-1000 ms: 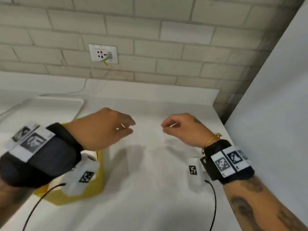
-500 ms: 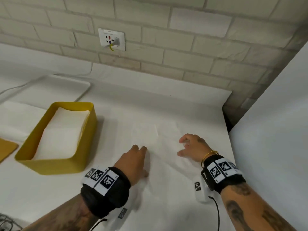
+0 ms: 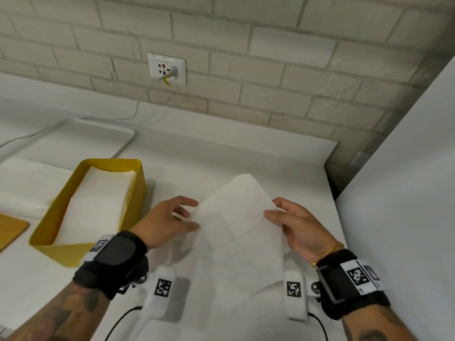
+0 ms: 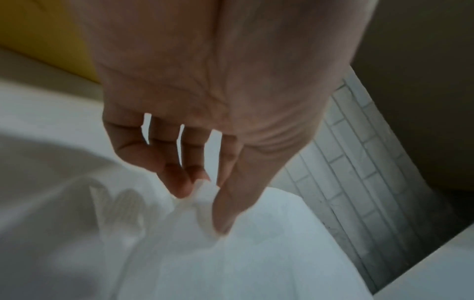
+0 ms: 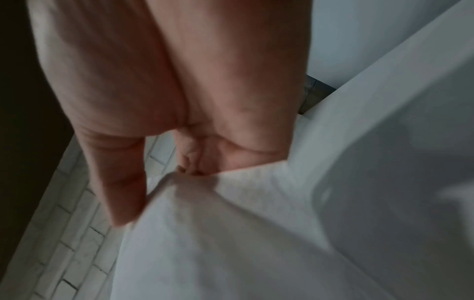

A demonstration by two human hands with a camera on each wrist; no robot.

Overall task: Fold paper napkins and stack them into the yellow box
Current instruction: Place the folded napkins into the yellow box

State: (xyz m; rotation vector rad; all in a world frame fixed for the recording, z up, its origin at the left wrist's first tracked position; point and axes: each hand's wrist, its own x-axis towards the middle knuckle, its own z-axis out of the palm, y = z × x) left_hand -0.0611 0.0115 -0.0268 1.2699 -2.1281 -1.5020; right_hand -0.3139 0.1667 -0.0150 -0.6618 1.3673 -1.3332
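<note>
A white paper napkin [image 3: 238, 225] is lifted off the white table between both hands, its far part raised and bent over. My left hand [image 3: 192, 219] pinches its left edge between thumb and fingers; the left wrist view shows the napkin [image 4: 231, 243] bunched at that pinch [image 4: 205, 194]. My right hand [image 3: 274, 210] pinches the right edge, thumb on top; the napkin [image 5: 218, 233] hangs from it in the right wrist view. The yellow box [image 3: 130, 200] stands to the left with folded napkins [image 3: 98, 200] stacked inside.
A brick wall with a socket [image 3: 167, 68] and plugged cable runs behind the table. A white panel [image 3: 406, 205] stands close on the right. A white tray [image 3: 73, 139] lies behind the box, a flat yellow lid [image 3: 11, 230] at far left.
Half a second ago both hands lay on the flat napkin on the table. Now they have pinched its side edges and lifted it up.
</note>
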